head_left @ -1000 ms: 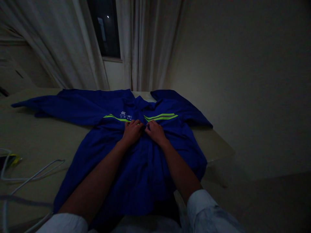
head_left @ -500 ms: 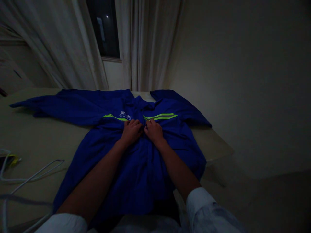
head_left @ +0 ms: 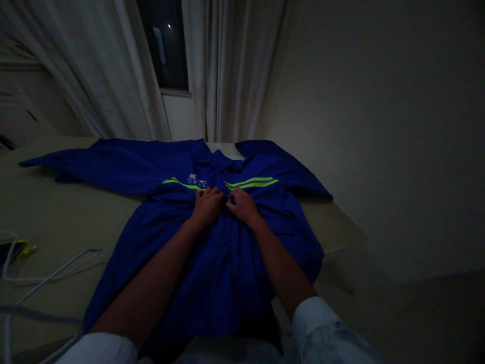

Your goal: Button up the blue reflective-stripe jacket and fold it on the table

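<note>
A blue jacket [head_left: 212, 253] with neon green chest stripes [head_left: 252, 182] and a small white logo lies front up on a pale table [head_left: 56, 217], sleeves spread to both sides. My left hand [head_left: 207, 205] and my right hand [head_left: 242, 205] sit side by side at the jacket's front opening, just below the stripes. Both have curled fingers pinching the fabric at the centre seam. What exactly lies between the fingertips is too dark to make out.
White hangers or cables [head_left: 45, 275] lie at the table's left edge beside a small yellow object [head_left: 20, 247]. Curtains [head_left: 227, 71] and a dark window [head_left: 164, 43] stand behind. The table's right edge [head_left: 341, 237] drops to the floor.
Both hands stay at the same spot on the jacket's front; only slight finger and camera shifts show.
</note>
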{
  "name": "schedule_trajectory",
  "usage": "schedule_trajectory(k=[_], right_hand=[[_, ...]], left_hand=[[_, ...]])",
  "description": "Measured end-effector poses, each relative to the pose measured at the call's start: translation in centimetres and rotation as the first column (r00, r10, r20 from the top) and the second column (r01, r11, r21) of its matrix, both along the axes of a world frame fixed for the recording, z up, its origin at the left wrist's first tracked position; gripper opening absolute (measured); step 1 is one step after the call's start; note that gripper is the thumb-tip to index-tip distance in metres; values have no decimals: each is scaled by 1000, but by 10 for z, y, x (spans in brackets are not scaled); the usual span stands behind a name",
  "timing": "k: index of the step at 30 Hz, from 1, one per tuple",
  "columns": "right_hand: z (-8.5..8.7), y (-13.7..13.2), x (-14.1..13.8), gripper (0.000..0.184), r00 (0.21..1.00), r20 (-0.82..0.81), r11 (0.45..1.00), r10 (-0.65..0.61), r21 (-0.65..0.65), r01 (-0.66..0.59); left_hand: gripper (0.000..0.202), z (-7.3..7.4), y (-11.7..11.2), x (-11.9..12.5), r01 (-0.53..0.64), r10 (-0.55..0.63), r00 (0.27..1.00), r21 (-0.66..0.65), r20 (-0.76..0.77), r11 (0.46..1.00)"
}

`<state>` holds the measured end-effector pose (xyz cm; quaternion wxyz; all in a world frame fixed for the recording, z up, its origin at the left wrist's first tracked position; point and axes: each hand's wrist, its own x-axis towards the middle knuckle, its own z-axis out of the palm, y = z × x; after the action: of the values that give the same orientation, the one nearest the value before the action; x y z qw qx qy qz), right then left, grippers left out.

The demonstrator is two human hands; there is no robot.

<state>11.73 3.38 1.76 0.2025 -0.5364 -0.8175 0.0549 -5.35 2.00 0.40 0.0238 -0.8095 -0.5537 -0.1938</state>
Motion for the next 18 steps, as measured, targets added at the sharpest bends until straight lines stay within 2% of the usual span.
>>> schedule_trajectory(k=[4, 7, 15, 18], right_hand=[[-9, 12, 8, 12, 977, -179, 993, 115, 18, -114], [-13, 18, 11, 7, 951, -275, 990, 138, 24, -137], [-15, 21, 12, 2, 935, -349, 998, 63, 12, -63], [-17, 21, 13, 4, 934, -356, 998, -12, 49, 31]], left_hand=[[28, 2, 1, 0, 5, -2, 999, -65, 51, 998], [32, 2, 2, -2, 8, -2, 998, -93, 63, 996], [36, -4, 6, -4, 29, -17, 993, -106, 115, 994], [36, -3, 6, -5, 16, 2, 987, -109, 159, 994]])
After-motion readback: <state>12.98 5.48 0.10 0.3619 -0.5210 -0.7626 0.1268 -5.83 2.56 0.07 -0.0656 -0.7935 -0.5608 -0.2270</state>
